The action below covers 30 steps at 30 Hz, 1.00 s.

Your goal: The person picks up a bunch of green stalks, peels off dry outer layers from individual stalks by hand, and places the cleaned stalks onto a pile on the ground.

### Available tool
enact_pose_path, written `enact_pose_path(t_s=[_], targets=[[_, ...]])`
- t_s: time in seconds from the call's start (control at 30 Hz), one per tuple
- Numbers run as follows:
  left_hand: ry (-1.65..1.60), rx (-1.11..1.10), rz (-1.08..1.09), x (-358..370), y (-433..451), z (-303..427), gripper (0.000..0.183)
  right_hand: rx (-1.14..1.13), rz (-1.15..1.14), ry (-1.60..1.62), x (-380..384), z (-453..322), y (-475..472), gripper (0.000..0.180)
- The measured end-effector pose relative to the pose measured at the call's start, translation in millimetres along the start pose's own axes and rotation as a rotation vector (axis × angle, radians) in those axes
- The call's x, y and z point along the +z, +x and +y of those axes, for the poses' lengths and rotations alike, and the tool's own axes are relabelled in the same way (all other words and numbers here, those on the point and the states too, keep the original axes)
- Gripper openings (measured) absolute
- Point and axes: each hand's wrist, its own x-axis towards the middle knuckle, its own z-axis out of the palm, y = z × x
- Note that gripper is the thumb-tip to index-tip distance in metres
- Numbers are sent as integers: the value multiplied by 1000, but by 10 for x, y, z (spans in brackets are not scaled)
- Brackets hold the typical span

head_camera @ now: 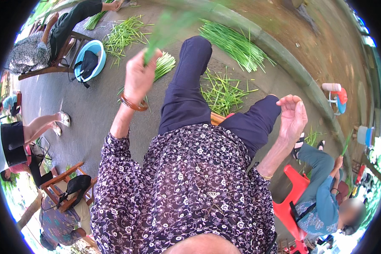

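Observation:
My left hand (pixel 139 74), with a reddish-brown bangle at its wrist, is closed around a bunch of long green stalks (pixel 165 31), blurred at the upper part. My right hand (pixel 292 117) is raised beside my right knee, palm up, fingers slightly curled, with nothing in it. Just beyond my left hand lies a small bundle of green stalks with pale ends (pixel 165 64). Between my legs, loose green stalks (pixel 223 92) are scattered on the pavement. A large pile of long green stalks (pixel 233 44) lies farther out, beside the curb.
A light blue basin (pixel 100 60) holding a black bag stands at upper left, near another pile of cut stalks (pixel 123 35). A stone curb (pixel 292 60) borders bare soil. Several people sit around; one on a red plastic chair (pixel 287 203) at right holds green stalks.

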Motion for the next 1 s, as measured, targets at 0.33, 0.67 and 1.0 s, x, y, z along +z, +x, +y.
enact_pose_path(t_s=[0.33, 0.67, 1.0], targets=[[-1692, -244, -123, -45, 357, -25, 28, 75, -227, -251, 538, 119, -118, 24], [-1498, -524, 176, 903, -103, 264, 27, -420, -575, -1414, 1204, 311, -303, 59], [-1695, -686, 23, 1417, -379, 430, 24, -10, -366, -1531, 1044, 672, -327, 23]])
